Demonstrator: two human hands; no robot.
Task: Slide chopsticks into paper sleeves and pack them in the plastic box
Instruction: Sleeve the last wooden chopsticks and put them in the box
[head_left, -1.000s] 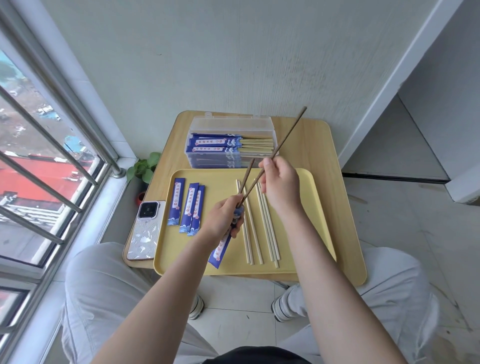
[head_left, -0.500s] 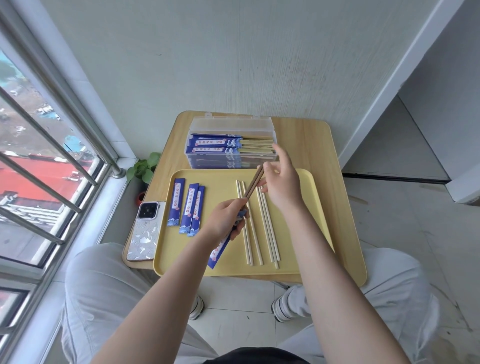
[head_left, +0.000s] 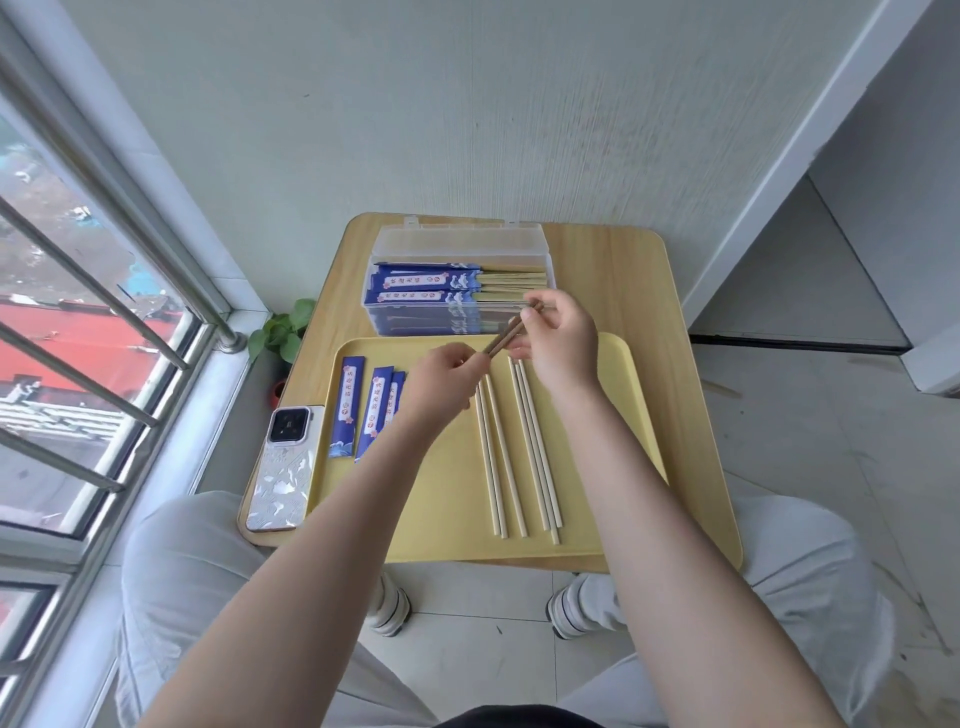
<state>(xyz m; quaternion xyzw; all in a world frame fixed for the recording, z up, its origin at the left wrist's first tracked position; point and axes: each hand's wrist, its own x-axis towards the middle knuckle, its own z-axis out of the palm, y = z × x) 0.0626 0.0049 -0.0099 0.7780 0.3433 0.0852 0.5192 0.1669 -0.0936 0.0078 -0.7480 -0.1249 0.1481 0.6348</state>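
Pushing chopsticks into a sleeve
Right hand (head_left: 558, 340) pinched the chopsticks (head_left: 511, 330) above the tray (head_left: 613, 395); left hand (head_left: 449, 379) gripped something hidden, likely the sleeve; push straight.

Over tray (head_left: 613, 364): right hand (head_left: 558, 343) pinches top of dark chopsticks (head_left: 511, 332); left hand (head_left: 447, 384) grips their lower part. Pale chopsticks (head_left: 519, 457) lie on tray. Box (head_left: 460, 283) behind tray, sleeved pairs inside.
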